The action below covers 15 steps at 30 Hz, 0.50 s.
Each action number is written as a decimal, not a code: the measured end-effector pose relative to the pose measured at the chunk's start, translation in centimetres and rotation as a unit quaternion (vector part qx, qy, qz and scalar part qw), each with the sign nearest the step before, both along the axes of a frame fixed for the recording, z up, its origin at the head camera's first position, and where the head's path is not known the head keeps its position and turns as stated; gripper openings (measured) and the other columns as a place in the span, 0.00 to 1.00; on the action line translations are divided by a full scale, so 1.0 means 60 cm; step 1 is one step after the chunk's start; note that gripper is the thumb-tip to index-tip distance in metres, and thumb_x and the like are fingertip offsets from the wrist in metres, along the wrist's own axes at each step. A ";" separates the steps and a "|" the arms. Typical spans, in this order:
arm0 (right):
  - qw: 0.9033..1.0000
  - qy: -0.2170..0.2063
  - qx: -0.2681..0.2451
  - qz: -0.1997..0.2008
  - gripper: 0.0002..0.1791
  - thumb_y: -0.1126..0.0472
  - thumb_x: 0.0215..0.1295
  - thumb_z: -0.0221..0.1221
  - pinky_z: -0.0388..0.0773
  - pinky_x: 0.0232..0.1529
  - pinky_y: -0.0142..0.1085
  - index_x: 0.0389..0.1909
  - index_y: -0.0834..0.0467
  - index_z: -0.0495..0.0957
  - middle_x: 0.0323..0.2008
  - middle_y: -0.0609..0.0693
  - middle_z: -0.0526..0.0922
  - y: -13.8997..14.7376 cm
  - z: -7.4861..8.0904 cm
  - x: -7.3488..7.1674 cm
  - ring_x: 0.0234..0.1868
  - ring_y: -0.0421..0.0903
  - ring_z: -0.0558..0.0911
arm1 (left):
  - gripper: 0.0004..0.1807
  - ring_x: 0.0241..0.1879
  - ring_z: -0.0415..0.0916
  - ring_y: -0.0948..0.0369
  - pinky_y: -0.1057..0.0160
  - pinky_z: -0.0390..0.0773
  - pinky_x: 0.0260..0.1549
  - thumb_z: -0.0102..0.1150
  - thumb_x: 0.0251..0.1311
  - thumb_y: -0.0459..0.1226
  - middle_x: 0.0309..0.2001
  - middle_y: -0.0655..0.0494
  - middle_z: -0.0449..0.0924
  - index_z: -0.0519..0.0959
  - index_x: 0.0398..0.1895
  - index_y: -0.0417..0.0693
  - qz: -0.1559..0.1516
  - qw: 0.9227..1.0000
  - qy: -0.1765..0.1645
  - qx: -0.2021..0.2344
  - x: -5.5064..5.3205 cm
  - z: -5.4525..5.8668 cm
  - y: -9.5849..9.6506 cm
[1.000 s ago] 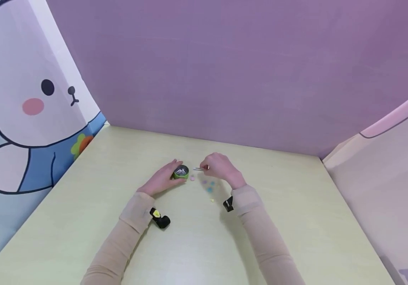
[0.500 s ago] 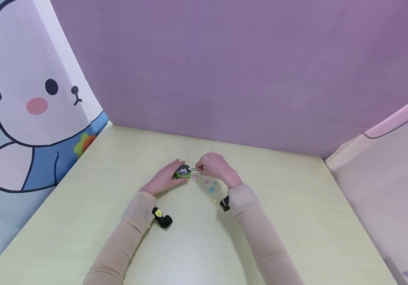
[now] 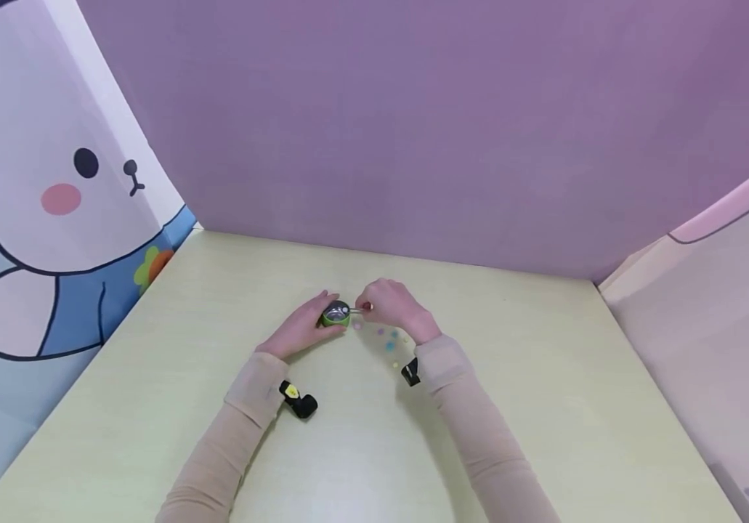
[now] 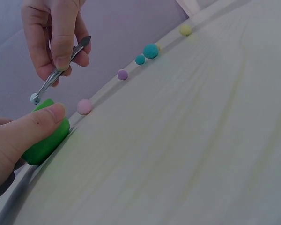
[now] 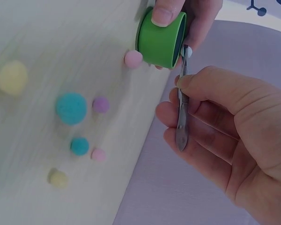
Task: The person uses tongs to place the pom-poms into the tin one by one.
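My left hand [image 3: 302, 327] grips a small green cup [image 5: 161, 40] with a shiny metal inside, thumb on its near side and fingers round the far side. Between thumb and fingers my right hand [image 3: 394, 305] pinches metal tweezers [image 5: 182, 124]. Their tips hold a small white pom-pom [image 5: 189, 52] right at the cup's mouth. On the table beside the cup lies a pink pom-pom [image 5: 133, 59]. The cup's far side is hidden by the left hand.
Several more pom-poms lie scattered to the right of the cup, among them a large teal pom-pom [image 5: 71, 108], a purple pom-pom [image 5: 101, 105] and a yellow pom-pom [image 5: 12, 78]. Behind the pale table [image 3: 348, 450] rises a purple backdrop [image 3: 400, 145].
My right hand has moved left, bringing the tweezers and white pom-pom from beside the cup to its mouth. The left hand keeps its grip on the cup.
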State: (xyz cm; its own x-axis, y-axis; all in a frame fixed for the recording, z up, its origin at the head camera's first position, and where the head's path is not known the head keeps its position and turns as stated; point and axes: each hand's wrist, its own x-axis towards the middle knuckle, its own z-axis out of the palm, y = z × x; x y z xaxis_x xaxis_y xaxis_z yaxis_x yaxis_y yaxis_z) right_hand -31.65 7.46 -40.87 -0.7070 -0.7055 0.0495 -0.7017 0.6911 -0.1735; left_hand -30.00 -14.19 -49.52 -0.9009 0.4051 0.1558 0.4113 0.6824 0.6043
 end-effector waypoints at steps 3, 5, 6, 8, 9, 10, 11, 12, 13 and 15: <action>1.000 -0.001 0.002 -0.001 0.05 0.64 0.61 0.65 0.71 0.28 0.26 0.33 0.55 0.89 0.29 0.46 0.88 0.000 0.003 -0.001 0.25 0.38 0.75 | 0.43 0.74 0.57 0.39 0.40 0.63 0.72 0.65 0.61 0.51 0.75 0.36 0.59 0.61 0.74 0.42 0.000 1.000 -0.003 0.001 -0.001 0.002 0.000; 1.000 -0.004 0.003 -0.001 0.05 0.64 0.62 0.64 0.71 0.27 0.26 0.33 0.55 0.89 0.29 0.46 0.88 0.000 0.004 -0.002 0.25 0.38 0.74 | 0.43 0.75 0.57 0.40 0.40 0.62 0.72 0.65 0.61 0.51 0.75 0.37 0.58 0.61 0.74 0.42 0.001 1.000 -0.007 0.001 -0.001 0.003 0.001; 1.000 -0.003 0.003 0.001 0.05 0.64 0.62 0.64 0.70 0.27 0.26 0.32 0.55 0.88 0.28 0.46 0.88 0.000 0.004 -0.002 0.25 0.38 0.74 | 0.43 0.75 0.57 0.40 0.40 0.63 0.72 0.65 0.61 0.52 0.75 0.37 0.58 0.61 0.74 0.42 0.001 1.000 -0.007 0.000 -0.002 0.003 0.001; 1.000 -0.004 0.002 0.001 0.05 0.65 0.62 0.64 0.70 0.27 0.26 0.32 0.55 0.88 0.28 0.46 0.87 0.000 0.005 -0.003 0.25 0.38 0.74 | 0.43 0.75 0.57 0.40 0.40 0.62 0.73 0.65 0.61 0.52 0.75 0.37 0.58 0.61 0.74 0.43 0.001 1.000 -0.009 0.000 -0.003 0.002 0.001; 1.000 -0.005 0.001 0.001 0.05 0.65 0.61 0.64 0.70 0.27 0.26 0.31 0.55 0.88 0.28 0.46 0.87 0.001 0.005 -0.003 0.25 0.38 0.74 | 0.43 0.75 0.57 0.40 0.40 0.62 0.73 0.65 0.61 0.52 0.75 0.37 0.58 0.61 0.74 0.43 0.001 1.000 -0.009 0.000 -0.003 0.002 0.001; 1.000 -0.004 0.001 -0.001 0.05 0.65 0.61 0.64 0.70 0.28 0.26 0.31 0.55 0.88 0.28 0.46 0.87 0.002 0.005 -0.003 0.25 0.38 0.74 | 0.43 0.75 0.57 0.40 0.40 0.62 0.72 0.65 0.61 0.52 0.75 0.37 0.58 0.61 0.74 0.43 0.001 1.000 -0.009 0.000 -0.003 0.002 0.001; 1.000 -0.001 0.004 -0.003 0.05 0.65 0.61 0.64 0.70 0.28 0.26 0.30 0.54 0.88 0.28 0.45 0.87 0.003 0.005 -0.003 0.26 0.38 0.74 | 0.43 0.75 0.57 0.40 0.39 0.62 0.72 0.65 0.62 0.52 0.75 0.37 0.58 0.61 0.74 0.43 0.000 1.000 -0.007 0.000 -0.003 0.002 0.001; 1.000 0.002 0.006 -0.006 0.06 0.65 0.61 0.63 0.70 0.28 0.27 0.29 0.54 0.87 0.28 0.45 0.87 0.004 0.005 -0.003 0.26 0.38 0.74 | 0.43 0.75 0.57 0.40 0.39 0.62 0.72 0.65 0.62 0.52 0.75 0.37 0.58 0.61 0.74 0.43 0.000 1.000 -0.006 -0.001 -0.003 0.001 0.001; 1.000 0.002 0.008 -0.009 0.06 0.66 0.60 0.63 0.70 0.28 0.27 0.28 0.53 0.87 0.27 0.45 0.86 0.006 0.005 -0.003 0.26 0.38 0.74 | 0.43 0.75 0.57 0.40 0.39 0.62 0.72 0.65 0.61 0.52 0.75 0.37 0.58 0.61 0.74 0.42 0.000 1.000 -0.005 0.000 -0.002 0.001 0.000; 1.000 0.005 0.012 -0.015 0.07 0.66 0.60 0.63 0.70 0.27 0.27 0.26 0.52 0.85 0.26 0.44 0.85 0.010 0.005 -0.002 0.26 0.38 0.73 | 0.43 0.74 0.57 0.40 0.40 0.62 0.72 0.65 0.61 0.52 0.75 0.36 0.58 0.61 0.74 0.42 0.000 1.000 -0.001 -0.003 -0.002 0.000 -0.001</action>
